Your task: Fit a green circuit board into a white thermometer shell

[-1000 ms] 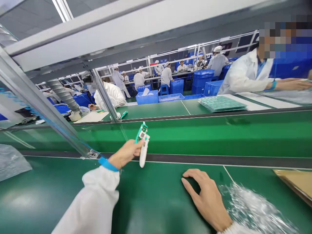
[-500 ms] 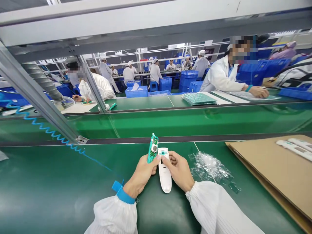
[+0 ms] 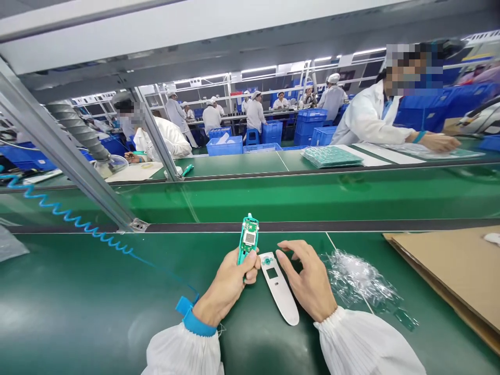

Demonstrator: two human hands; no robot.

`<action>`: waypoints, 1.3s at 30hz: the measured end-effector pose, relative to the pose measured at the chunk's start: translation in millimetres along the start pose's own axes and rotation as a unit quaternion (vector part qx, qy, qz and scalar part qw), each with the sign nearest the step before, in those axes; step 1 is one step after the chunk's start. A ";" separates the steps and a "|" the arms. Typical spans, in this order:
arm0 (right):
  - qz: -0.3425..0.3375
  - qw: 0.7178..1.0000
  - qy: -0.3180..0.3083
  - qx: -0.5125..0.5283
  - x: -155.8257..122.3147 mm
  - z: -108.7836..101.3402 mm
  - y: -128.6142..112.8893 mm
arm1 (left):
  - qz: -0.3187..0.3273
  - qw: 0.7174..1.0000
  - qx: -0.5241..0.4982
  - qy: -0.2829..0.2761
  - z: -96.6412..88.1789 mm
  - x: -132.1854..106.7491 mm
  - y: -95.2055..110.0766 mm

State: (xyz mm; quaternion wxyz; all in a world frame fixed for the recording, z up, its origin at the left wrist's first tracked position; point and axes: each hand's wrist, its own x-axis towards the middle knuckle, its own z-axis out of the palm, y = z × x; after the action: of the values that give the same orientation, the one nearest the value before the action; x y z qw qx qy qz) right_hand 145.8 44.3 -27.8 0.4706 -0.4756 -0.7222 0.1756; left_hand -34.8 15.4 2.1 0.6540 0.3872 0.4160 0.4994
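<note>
The right hand (image 3: pixel 309 281) has just let go of the white cover (image 3: pixel 280 292), so its curved fingers are wide apart, holding nothing. The cover seems to lie on the green table (image 3: pixel 117 302). The left hand (image 3: pixel 230 278) grips the green case (image 3: pixel 249 237).

A factory assembly hall: white-coated, capped workers (image 3: pixel 255 115) in the background, stacked blue crates (image 3: pixel 308 127), flexible ducting (image 3: pixel 80 131), long green desk (image 3: pixel 97 291)
</note>
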 end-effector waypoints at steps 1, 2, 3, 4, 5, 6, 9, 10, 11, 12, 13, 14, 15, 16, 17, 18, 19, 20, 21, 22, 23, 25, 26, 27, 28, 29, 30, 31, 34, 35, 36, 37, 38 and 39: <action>-0.010 1.000 0.006 0.024 1.9 -2.3 -3.5 | 0.000 1.000 0.015 -0.014 2.1 -0.6 -1.3; -0.016 0.999 0.010 0.044 3.3 -4.3 -6.9 | 0.000 0.999 0.033 -0.029 4.6 -1.4 -2.9; -0.020 0.998 0.012 0.057 4.2 -5.9 -9.9 | 0.002 0.998 0.054 -0.044 7.1 -2.6 -4.7; -0.020 0.998 0.011 0.065 4.5 -7.0 -12.3 | 0.005 0.995 0.076 -0.058 9.5 -3.8 -6.6; -0.017 0.998 0.006 0.067 4.3 -7.5 -14.0 | 0.009 0.993 0.096 -0.071 11.7 -5.1 -8.6; -0.012 0.998 0.002 0.064 3.6 -7.6 -15.2 | 0.012 0.990 0.115 -0.083 13.3 -6.2 -10.4; -0.004 1.000 -0.003 0.022 0.2 -6.3 -17.1 | 0.007 0.986 0.136 -0.101 15.0 -7.8 -13.0; -0.013 1.000 -0.007 0.004 -0.8 -5.7 -17.9 | 0.003 0.986 0.131 -0.098 14.6 -7.8 -12.7; -0.027 1.000 -0.014 -0.009 -1.5 -5.3 -18.8 | 0.001 0.988 0.125 -0.094 14.0 -7.5 -11.8; -0.043 0.999 -0.019 -0.018 -1.7 -5.1 -19.8 | 0.000 0.989 0.121 -0.087 13.2 -7.3 -10.5; -0.058 0.998 -0.021 -0.023 -1.4 -5.5 -20.6 | 0.002 0.989 0.124 -0.080 12.4 -7.2 -9.0; -0.073 0.997 -0.014 -0.029 -0.7 -6.4 -21.0 | 0.003 0.988 0.136 -0.075 11.8 -7.3 -7.5; -0.087 0.995 -0.002 -0.040 0.4 -7.8 -21.0 | 0.003 0.985 0.154 -0.075 11.5 -7.8 -6.2; -0.103 0.993 0.009 -0.059 1.6 -9.5 -20.4 | -0.001 0.982 0.173 -0.080 11.5 -8.5 -5.3; -0.118 0.989 0.017 -0.082 2.8 -11.3 -19.5 | -0.007 0.978 0.190 -0.087 11.7 -9.3 -4.6; -0.132 0.985 0.020 -0.107 3.8 -12.8 -18.5 | -0.015 0.975 0.203 -0.094 12.1 -10.0 -4.3; -0.142 0.981 0.016 -0.131 4.6 -13.6 -17.5 | -0.023 0.973 0.207 -0.099 12.4 -10.5 -4.3; -0.148 0.978 0.008 -0.148 5.1 -13.8 -17.0 | -0.031 0.973 0.203 -0.104 12.4 -10.6 -4.4; -0.148 0.976 -0.002 -0.157 5.7 -13.4 -16.9 | -0.036 0.975 0.190 -0.105 12.1 -10.2 -4.6; -0.144 0.977 -0.010 -0.157 6.6 -12.7 -17.2 | -0.036 0.979 0.171 -0.103 11.2 -9.4 -4.6; -0.138 0.979 -0.014 -0.151 8.0 -12.4 -17.5 | -0.032 0.984 0.147 -0.099 9.9 -8.2 -4.5; -0.131 0.984 -0.015 -0.120 12.8 -15.7 -16.0 | -0.016 0.991 0.101 -0.091 5.9 -5.3 -3.3; -0.125 0.987 -0.006 -0.105 15.5 -20.6 -12.8 | -0.005 0.993 0.084 -0.083 3.4 -3.9 -2.4; -0.116 0.988 0.002 -0.099 17.8 -28.1 -7.0 | 0.003 0.995 0.072 -0.072 0.8 -2.5 -1.3; -0.101 0.989 0.006 -0.111 19.1 -38.0 1.4 | 0.009 0.996 0.065 -0.062 -1.8 -1.2 -0.2; -0.080 0.987 0.005 -0.137 19.0 -49.8 12.3 | 0.015 0.997 0.058 -0.049 -4.3 0.0 1.0; -0.050 0.981 -0.004 -0.189 17.6 -62.5 24.9 | 0.020 0.998 0.050 -0.032 -6.5 1.1 2.1; -0.017 0.966 -0.023 -0.257 15.1 -75.2 38.0 | 0.027 0.999 0.040 -0.012 -8.4 2.1 3.1; 0.031 0.915 -0.076 -0.394 8.6 -101.4 66.1 | 0.049 0.998 0.004 0.047 -12.3 5.0 5.9; 0.020 0.905 -0.073 -0.418 9.1 -103.2 67.8 | 0.054 0.997 -0.008 0.063 -13.1 5.8 6.8; 0.004 0.901 -0.063 -0.429 11.3 -100.6 65.0 | 0.058 0.995 -0.017 0.076 -13.7 6.5 7.8; -0.012 0.905 -0.053 -0.423 14.9 -93.7 58.2 | 0.061 0.994 -0.024 0.085 -14.1 6.9 8.6; -0.017 0.917 -0.049 -0.397 19.5 -82.9 48.4 | 0.063 0.993 -0.027 0.093 -14.5 7.2 9.3; -0.009 0.934 -0.058 -0.353 24.0 -69.1 36.9 | 0.065 0.993 -0.024 0.097 -14.8 7.4 9.8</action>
State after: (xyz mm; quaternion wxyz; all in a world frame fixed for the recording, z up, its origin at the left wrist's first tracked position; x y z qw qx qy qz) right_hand 221.0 69.3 -7.1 0.2308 -0.5934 -0.7681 -0.0677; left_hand -50.7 26.0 4.7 0.5862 0.3471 0.4390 0.5858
